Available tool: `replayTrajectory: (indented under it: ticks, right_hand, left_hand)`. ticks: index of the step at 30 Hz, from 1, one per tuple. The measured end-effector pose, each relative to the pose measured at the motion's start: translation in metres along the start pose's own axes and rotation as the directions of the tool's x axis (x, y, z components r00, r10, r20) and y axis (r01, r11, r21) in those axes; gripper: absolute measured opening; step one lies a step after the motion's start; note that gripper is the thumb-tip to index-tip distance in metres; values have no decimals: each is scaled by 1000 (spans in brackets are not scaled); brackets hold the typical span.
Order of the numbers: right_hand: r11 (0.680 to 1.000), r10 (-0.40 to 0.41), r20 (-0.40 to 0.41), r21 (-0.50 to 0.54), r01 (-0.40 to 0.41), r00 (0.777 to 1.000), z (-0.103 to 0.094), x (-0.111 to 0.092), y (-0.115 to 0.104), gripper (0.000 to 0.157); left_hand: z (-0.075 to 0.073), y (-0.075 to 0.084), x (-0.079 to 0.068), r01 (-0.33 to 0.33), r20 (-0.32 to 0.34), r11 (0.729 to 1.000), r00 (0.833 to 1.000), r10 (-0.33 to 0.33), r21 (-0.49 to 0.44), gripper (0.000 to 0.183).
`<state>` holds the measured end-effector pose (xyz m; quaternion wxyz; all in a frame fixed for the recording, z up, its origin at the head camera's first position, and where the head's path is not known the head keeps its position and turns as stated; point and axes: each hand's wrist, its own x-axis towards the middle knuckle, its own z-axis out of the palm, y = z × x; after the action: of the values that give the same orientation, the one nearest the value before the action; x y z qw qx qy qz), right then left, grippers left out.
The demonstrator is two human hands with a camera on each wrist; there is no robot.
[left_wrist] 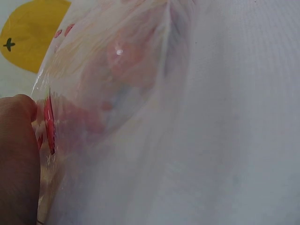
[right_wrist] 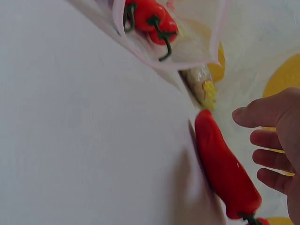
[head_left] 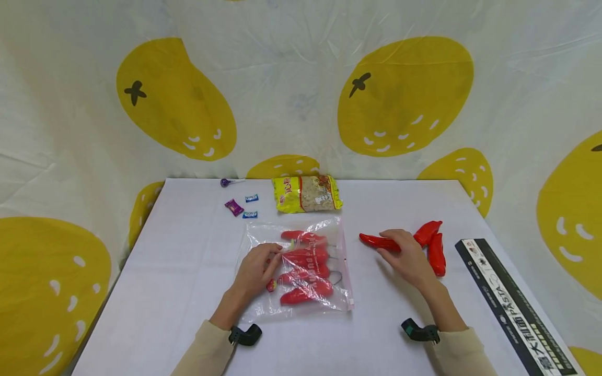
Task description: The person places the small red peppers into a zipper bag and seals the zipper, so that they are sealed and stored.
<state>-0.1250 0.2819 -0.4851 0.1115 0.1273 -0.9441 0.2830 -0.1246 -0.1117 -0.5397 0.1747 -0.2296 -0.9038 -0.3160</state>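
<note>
A clear zip bag (head_left: 345,277) with a pink edge lies mid-table with several red chili peppers (head_left: 305,293) inside. At its left part my left hand (head_left: 256,269) holds the plastic film between bent fingers and thumb; the left wrist view shows the thumb against the film. The bag's mouth faces right and looks slightly raised in the right wrist view. My right hand (head_left: 405,256) hovers over a loose red chili pepper (right_wrist: 225,168). Its fingers are loosely bent, and a gap separates them from the pepper in the right wrist view.
Two more red chili peppers (head_left: 436,256) lie right of the right hand. A long black pasta box (head_left: 512,308) stretches along the right edge. Behind the bag sit a yellow food packet (head_left: 308,194), small wrapped candies (head_left: 234,208) and a purple lollipop (head_left: 226,183).
</note>
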Motion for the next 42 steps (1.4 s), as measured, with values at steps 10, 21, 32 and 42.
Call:
replayTrajectory:
  ticks: [10, 21, 32, 42]
  right_hand:
    - [994, 55, -29, -91, -58, 998, -8, -13, 29, 61]
    - [981, 163, 46, -118, -156, 986, -5, -17, 35, 59]
    - [989, 126, 46, -78, -122, 991, -9, -18, 28, 55]
    - [996, 83, 97, 13, -85, 992, -13, -20, 13, 47]
  left_hand:
    - [0, 0, -1, 16, 1, 1000, 1000, -16, -4, 27]
    - [1, 0, -1, 10, -12, 1000, 1000, -10, -6, 27]
    - [0, 0, 0, 13, -5, 1000, 1000, -13, -2, 27]
    - [0, 1, 0, 16, 1, 1000, 1000, -16, -11, 27]
